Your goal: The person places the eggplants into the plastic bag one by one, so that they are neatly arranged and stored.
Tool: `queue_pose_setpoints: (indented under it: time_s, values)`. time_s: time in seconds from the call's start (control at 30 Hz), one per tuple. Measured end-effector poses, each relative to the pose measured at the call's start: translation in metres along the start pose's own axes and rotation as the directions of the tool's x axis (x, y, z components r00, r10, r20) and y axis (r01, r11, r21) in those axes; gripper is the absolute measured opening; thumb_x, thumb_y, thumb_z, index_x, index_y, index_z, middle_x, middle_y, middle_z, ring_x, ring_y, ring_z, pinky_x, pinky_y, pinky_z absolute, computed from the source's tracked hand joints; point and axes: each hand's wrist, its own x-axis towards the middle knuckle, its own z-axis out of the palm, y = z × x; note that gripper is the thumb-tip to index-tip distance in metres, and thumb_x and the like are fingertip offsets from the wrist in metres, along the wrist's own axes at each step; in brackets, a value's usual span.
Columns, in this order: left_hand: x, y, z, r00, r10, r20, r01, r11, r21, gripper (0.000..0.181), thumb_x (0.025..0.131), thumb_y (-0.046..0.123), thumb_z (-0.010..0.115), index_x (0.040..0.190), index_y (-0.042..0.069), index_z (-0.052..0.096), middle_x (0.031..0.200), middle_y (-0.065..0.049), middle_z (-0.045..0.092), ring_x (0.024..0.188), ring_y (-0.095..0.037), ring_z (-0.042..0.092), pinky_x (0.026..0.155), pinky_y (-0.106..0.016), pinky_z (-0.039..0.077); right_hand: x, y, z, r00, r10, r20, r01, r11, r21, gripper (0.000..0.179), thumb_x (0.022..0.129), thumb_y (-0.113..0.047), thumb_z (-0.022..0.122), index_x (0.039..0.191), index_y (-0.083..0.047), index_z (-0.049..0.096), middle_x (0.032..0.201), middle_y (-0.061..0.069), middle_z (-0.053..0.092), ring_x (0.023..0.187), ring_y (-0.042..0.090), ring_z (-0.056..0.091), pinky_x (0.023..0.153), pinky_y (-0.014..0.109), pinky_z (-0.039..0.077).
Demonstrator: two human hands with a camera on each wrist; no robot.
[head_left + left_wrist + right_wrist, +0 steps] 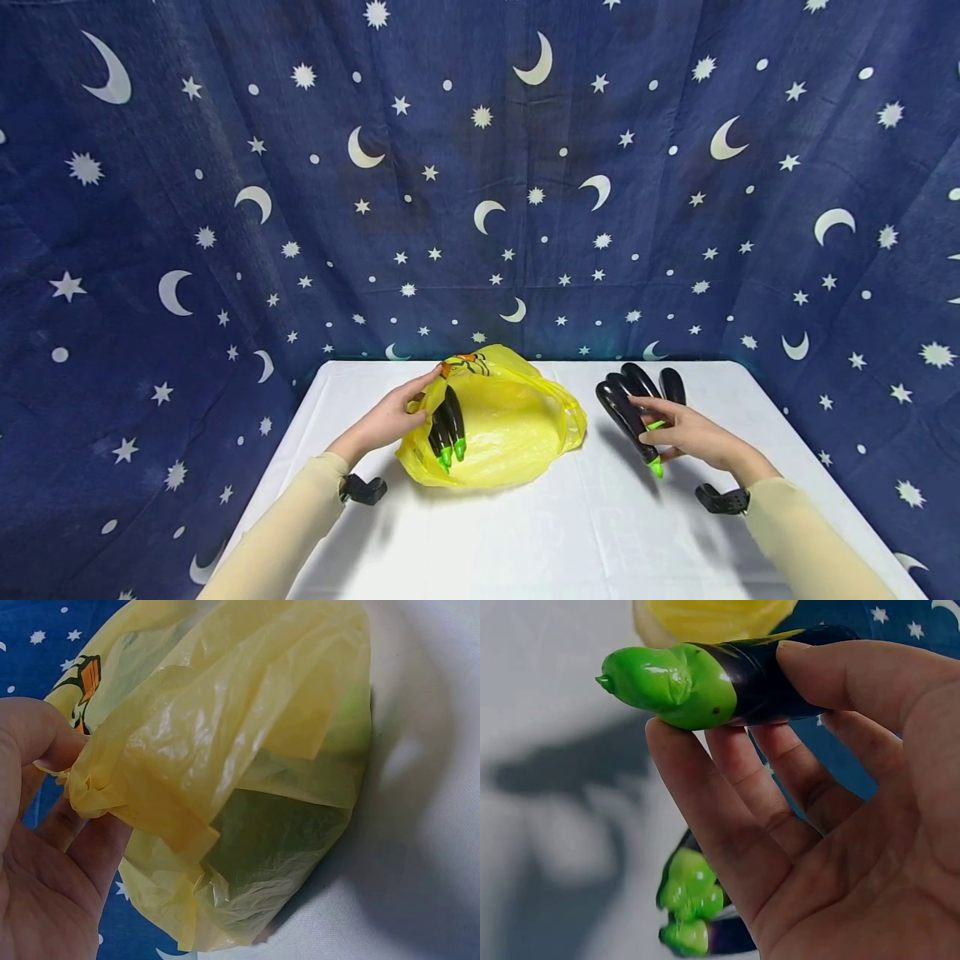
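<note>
My left hand (pixel 392 414) pinches the rim of a yellow plastic bag (pixel 510 425), whose mouth gapes toward me. Inside, near its left side, lie several dark eggplants (pixel 441 429) with green stem ends. In the left wrist view, thumb and fingers grip the bunched edge of the bag (pixel 172 750). On the right, my right hand (pixel 693 435) holds one eggplant (pixel 624 417) between thumb and fingers, raised off the table with its green end toward me. The right wrist view shows that eggplant's green cap (pixel 667 686) up close. More eggplants (pixel 639 380) lie behind the hand.
A white cloth covers the table (pixel 517 542). One eggplant (pixel 672 386) lies at the right of the group. Behind and beside the table hangs a dark blue curtain (pixel 450 183) with moons and stars. Black wrist cameras sit under both wrists.
</note>
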Motion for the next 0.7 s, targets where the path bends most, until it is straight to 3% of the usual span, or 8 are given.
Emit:
queue_pose_setpoints:
  time_s: [0.43,0.7]
  values:
    - [0.001,0.0,-0.001,0.999,-0.029,0.013,0.029,0.999,0.032,0.08,0.095,0.002,0.059,0.163,0.031,0.029,0.165,0.009,0.03,0.127,-0.024,0.051,0.107,-0.046,0.04,0.015,-0.013,0.027,0.999,-0.016,0.049,0.016,1.0,0.001,0.076,0.094,-0.012,0.072,0.159,-0.004,0.034,0.13,0.026,0.049,0.097,0.03,0.066,0.076,0.048,0.059]
    - [0.001,0.0,-0.001,1.0,-0.027,0.013,0.026,0.999,0.038,0.08,0.095,0.002,0.059,0.163,0.031,0.028,0.165,0.009,0.031,0.125,-0.023,0.052,0.104,-0.045,0.042,0.027,-0.022,0.05,0.992,-0.047,0.12,0.047,0.999,0.003,0.073,0.093,-0.012,0.072,0.158,-0.008,0.039,0.127,0.024,0.051,0.094,0.028,0.066,0.075,0.046,0.059]
